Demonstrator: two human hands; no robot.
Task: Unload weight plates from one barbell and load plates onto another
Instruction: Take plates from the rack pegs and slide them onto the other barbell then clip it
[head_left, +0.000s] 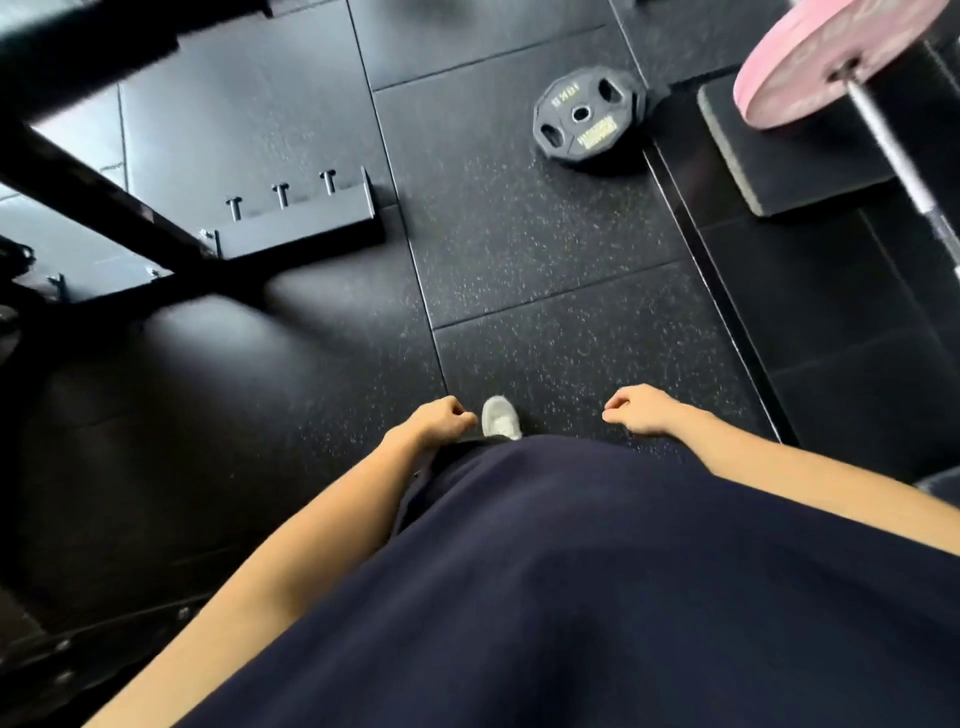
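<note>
A black weight plate (588, 119) with grip holes and yellow lettering lies flat on the rubber floor, far ahead of me. A pink plate (826, 57) sits on a steel barbell (901, 171) at the upper right. My left hand (441, 420) hangs beside my hip with fingers loosely curled, holding nothing. My right hand (641, 410) hangs the same way on the other side, also holding nothing. Both hands are far from either plate.
A black rack frame (104, 202) with a base bar carrying three short pegs (283, 195) stands at the left. A dark foam pad (779, 150) lies under the barbell at right. My light shoe (500, 418) shows between my hands on the speckled floor (519, 291).
</note>
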